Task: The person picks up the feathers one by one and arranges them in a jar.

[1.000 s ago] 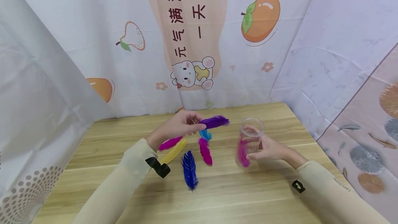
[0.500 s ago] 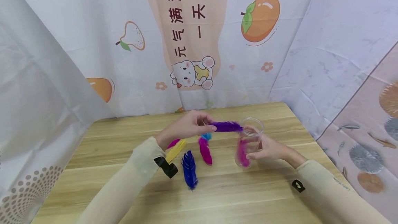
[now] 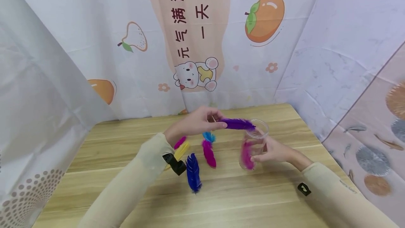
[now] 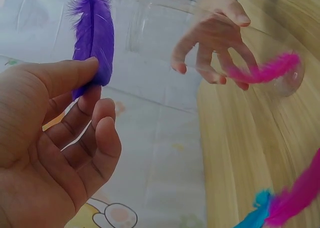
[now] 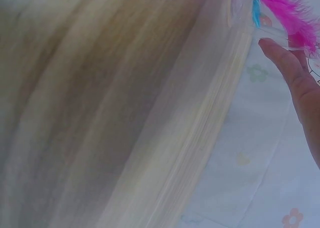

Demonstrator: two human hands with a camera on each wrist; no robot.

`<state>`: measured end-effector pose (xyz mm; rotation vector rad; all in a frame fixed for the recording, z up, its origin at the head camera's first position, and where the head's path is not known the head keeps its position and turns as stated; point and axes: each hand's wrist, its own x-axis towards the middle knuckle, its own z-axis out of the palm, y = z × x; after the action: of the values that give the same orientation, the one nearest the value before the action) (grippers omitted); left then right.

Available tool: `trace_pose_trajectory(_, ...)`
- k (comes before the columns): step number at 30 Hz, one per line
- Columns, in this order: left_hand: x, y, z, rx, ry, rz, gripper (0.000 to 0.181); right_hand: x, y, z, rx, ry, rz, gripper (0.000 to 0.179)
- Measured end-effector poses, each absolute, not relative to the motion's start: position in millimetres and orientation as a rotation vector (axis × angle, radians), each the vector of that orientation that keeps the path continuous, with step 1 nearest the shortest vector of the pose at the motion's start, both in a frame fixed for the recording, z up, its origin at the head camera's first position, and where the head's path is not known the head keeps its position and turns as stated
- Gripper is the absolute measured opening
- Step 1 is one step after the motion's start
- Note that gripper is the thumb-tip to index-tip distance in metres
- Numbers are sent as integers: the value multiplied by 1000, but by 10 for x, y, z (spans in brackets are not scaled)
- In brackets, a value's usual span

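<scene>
A purple feather [image 3: 238, 124] hangs level above the wooden table [image 3: 253, 200], its tip at the rim of the clear jar [image 3: 255, 140], pinched at the quill end by the left hand [image 3: 197, 124]. From my remote seat I see the thumb and forefinger pressed together on the feather's base in the left wrist view, where the purple feather [image 4: 94, 35] stands up past the thumb; the other fingers [image 4: 95, 153] of that hand curl loosely inward and hold nothing else.

The right hand [image 3: 272, 150] grips the jar from the side as it stands upright on the table, fingers curled around the far wall and thumb on the near one. Through the plastic I see a pink feather [image 3: 246, 154] already inside, leaning against the wall. The left wrist view shows the same grip from the other side, fingertips [image 4: 180, 66] spread on the clear wall with the pink feather [image 4: 265, 70] behind them. The right wrist view is mostly blurred wood grain; I can make out only one finger [image 5: 290, 70] against the jar.

On the table between the two arms lie a blue feather [image 3: 193, 172], a magenta feather [image 3: 209, 153] with a small turquoise feather [image 3: 208, 136] at its far end, and a yellow feather [image 3: 181, 150] beside another pink one [image 3: 179, 142], both partly hidden by the left sleeve [image 3: 133, 185].
</scene>
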<state>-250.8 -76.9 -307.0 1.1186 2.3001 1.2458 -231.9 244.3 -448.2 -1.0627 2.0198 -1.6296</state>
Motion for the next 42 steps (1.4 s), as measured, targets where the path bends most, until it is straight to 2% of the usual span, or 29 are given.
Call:
trace_pose_trajectory(6, -2530, -658, -3041, 1109, 2321, 1227, 13, -2316, 2458, -4495, -1063, 2009, -1638, 84)
trace_pose_trajectory(23, -2503, -410, -2925, 1084, 2358, 1249, 12, -2306, 2453, -4481, -1035, 2048, -1624, 94)
trace_pose_trajectory(42, -2539, -341, -2901, 1040, 2324, 1333, 13, -2332, 2458, -4505, -1039, 2038, -1638, 96)
